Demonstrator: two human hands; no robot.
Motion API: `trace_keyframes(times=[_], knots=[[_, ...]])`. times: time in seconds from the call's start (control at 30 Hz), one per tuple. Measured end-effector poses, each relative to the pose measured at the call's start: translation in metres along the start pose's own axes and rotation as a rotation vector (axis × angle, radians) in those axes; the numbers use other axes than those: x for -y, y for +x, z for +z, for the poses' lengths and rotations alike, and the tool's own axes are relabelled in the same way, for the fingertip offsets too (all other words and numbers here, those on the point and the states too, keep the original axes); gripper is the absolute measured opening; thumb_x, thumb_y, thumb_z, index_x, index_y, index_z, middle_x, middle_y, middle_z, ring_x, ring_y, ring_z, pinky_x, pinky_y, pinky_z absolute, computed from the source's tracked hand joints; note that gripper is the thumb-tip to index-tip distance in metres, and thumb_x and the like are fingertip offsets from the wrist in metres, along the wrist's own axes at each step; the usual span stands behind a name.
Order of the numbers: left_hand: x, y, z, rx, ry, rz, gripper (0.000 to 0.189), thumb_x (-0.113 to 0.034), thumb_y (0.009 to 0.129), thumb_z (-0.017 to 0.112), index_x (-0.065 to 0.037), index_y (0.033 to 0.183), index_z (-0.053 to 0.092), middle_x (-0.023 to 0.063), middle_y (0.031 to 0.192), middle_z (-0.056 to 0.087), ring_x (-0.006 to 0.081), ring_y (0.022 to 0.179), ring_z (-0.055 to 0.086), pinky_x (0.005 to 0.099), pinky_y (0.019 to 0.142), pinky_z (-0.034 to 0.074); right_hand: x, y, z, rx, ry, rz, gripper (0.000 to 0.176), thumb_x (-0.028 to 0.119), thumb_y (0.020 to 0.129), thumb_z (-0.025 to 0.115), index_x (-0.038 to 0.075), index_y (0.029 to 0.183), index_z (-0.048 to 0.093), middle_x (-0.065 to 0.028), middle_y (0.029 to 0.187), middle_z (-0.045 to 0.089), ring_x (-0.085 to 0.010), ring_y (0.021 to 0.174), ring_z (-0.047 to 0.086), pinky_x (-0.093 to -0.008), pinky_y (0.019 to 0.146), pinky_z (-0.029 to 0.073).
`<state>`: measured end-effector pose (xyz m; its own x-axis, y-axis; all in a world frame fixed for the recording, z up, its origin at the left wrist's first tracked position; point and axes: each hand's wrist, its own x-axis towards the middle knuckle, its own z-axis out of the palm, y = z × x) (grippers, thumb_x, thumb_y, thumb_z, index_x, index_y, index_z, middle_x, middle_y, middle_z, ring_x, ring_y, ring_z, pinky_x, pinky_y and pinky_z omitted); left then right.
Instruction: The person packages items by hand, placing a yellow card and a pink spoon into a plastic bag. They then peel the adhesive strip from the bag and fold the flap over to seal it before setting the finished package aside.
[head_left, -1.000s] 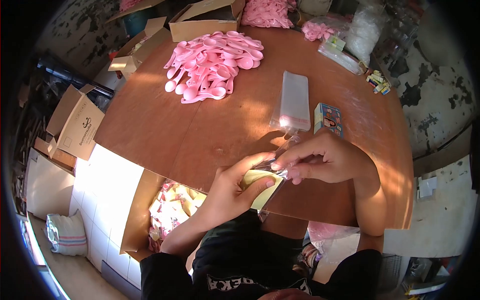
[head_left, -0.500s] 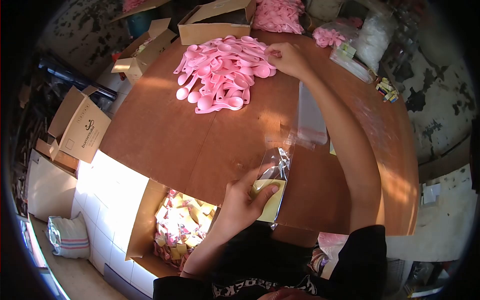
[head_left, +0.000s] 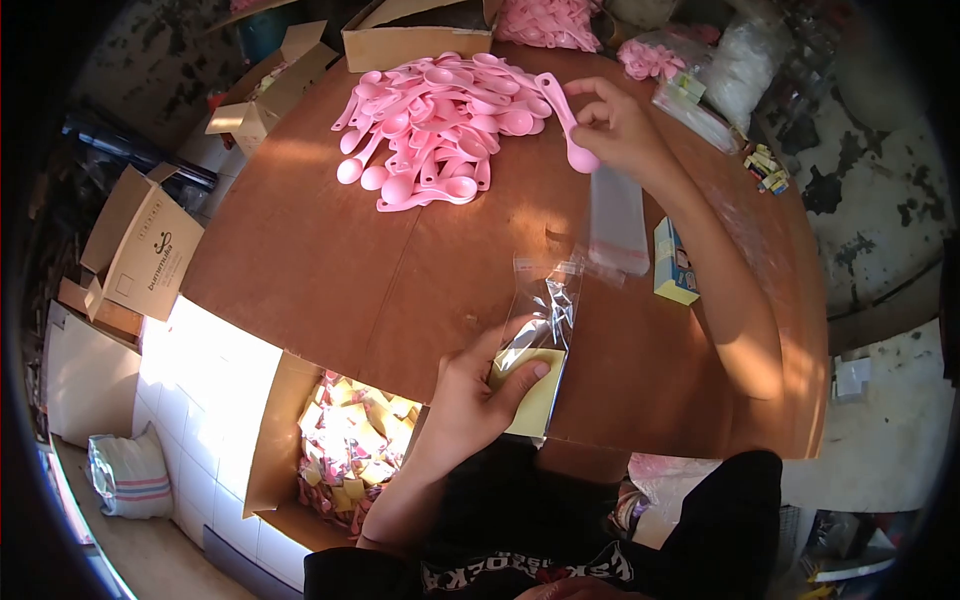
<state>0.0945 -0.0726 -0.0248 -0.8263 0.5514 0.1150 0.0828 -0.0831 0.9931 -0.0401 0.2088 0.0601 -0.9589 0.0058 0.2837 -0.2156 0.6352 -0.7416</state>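
Brown tabletop (head_left: 330,270): right hand (head_left: 622,128) has just pinched one pink spoon (head_left: 566,122) off the far pile (head_left: 440,115). Left hand (head_left: 478,392) pins the clear bag (head_left: 545,325) at the near edge, so both hands are full.

A pink spoon (head_left: 563,115) is being held by the right hand (head_left: 625,130) beside the far pink spoon pile (head_left: 440,120). A pale yellow card (head_left: 545,405) in a clear bag (head_left: 548,300) is being pressed onto the reddish-brown table (head_left: 350,250).
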Motion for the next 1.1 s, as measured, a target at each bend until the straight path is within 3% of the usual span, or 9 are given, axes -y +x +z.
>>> trace_keyframes(times=[0.07,0.17,0.47,0.53,0.67,0.7,0.93,1.0,1.1], knots=[[0.000,0.000,0.001,-0.004,-0.020,0.017,0.041,-0.001,0.087,0.069,0.005,0.126,0.055,0.0090,0.100,0.070,0.0095,0.089,0.063,0.0223,0.078,0.051,0.015,-0.050,-0.002,-0.078,0.188,-0.066,0.071,-0.002,0.078,0.060,0.008,0.143,0.034,-0.0052,0.083,0.065,-0.0100,0.070,0.060,-0.0250,0.063,0.048],[0.002,-0.001,0.003,0.011,-0.058,-0.018,0.040,-0.001,0.089,0.067,0.004,0.127,0.054,0.0084,0.101,0.069,0.0088,0.090,0.063,0.0219,0.077,0.051,0.049,-0.107,-0.011,-0.212,0.192,-0.058,0.074,-0.005,0.078,0.057,0.009,0.145,0.029,-0.0062,0.086,0.064,-0.0085,0.073,0.060,-0.0219,0.063,0.046],[-0.011,0.002,0.035,0.106,-0.115,0.056,0.041,0.000,0.089,0.066,0.002,0.128,0.053,0.0067,0.101,0.068,0.0085,0.088,0.063,0.0227,0.076,0.052,0.082,-0.153,-0.006,-0.324,0.475,-0.139,0.059,-0.002,0.086,0.065,0.004,0.137,0.034,-0.0085,0.089,0.067,-0.0127,0.084,0.065,-0.0253,0.076,0.052],[-0.012,0.002,0.039,0.107,-0.134,0.081,0.042,0.000,0.089,0.066,0.002,0.128,0.052,0.0066,0.101,0.068,0.0086,0.088,0.063,0.0228,0.076,0.052,0.078,-0.153,-0.001,-0.173,0.511,-0.076,0.060,-0.001,0.087,0.065,0.004,0.137,0.033,-0.0086,0.088,0.067,-0.0130,0.085,0.065,-0.0262,0.077,0.052],[-0.013,0.005,0.042,0.077,-0.161,0.059,0.045,-0.001,0.089,0.067,0.003,0.130,0.049,0.0068,0.104,0.067,0.0088,0.092,0.062,0.0237,0.079,0.052,0.071,-0.157,0.009,-0.033,0.388,-0.181,0.049,0.003,0.087,0.066,0.004,0.130,0.044,-0.0060,0.088,0.068,-0.0107,0.085,0.065,-0.0268,0.079,0.052],[-0.012,0.006,0.043,0.075,-0.155,0.083,0.045,-0.001,0.089,0.067,0.003,0.130,0.049,0.0067,0.105,0.066,0.0088,0.093,0.062,0.0239,0.080,0.051,0.073,-0.158,0.014,-0.074,0.378,-0.217,0.039,0.006,0.087,0.067,0.004,0.122,0.051,-0.0054,0.090,0.067,-0.0103,0.085,0.065,-0.0268,0.079,0.051],[-0.010,0.006,0.044,0.041,-0.113,0.131,0.049,-0.004,0.088,0.069,0.001,0.132,0.048,0.0086,0.105,0.067,0.0095,0.094,0.062,0.0253,0.082,0.051,0.076,-0.160,0.023,-0.159,0.320,-0.205,0.018,0.008,0.089,0.066,-0.001,0.104,0.062,-0.0056,0.092,0.068,-0.0100,0.085,0.064,-0.0247,0.077,0.051],[-0.010,0.006,0.043,0.023,-0.132,0.162,0.051,-0.004,0.087,0.070,0.000,0.133,0.048,0.0093,0.103,0.069,0.0081,0.092,0.062,0.0249,0.081,0.051,0.076,-0.162,0.018,0.007,0.467,-0.058,0.012,0.005,0.090,0.064,-0.003,0.099,0.065,-0.0047,0.090,0.067,-0.0091,0.082,0.064,-0.0227,0.075,0.052],[-0.010,0.007,0.039,0.073,-0.135,0.216,0.062,-0.007,0.084,0.074,0.000,0.137,0.042,0.0149,0.115,0.065,0.0150,0.104,0.062,0.0291,0.090,0.050,0.095,-0.168,0.005,-0.015,0.455,-0.036,0.011,0.003,0.090,0.063,-0.005,0.098,0.067,-0.0044,0.089,0.069,-0.0078,0.079,0.063,-0.0221,0.070,0.052]])
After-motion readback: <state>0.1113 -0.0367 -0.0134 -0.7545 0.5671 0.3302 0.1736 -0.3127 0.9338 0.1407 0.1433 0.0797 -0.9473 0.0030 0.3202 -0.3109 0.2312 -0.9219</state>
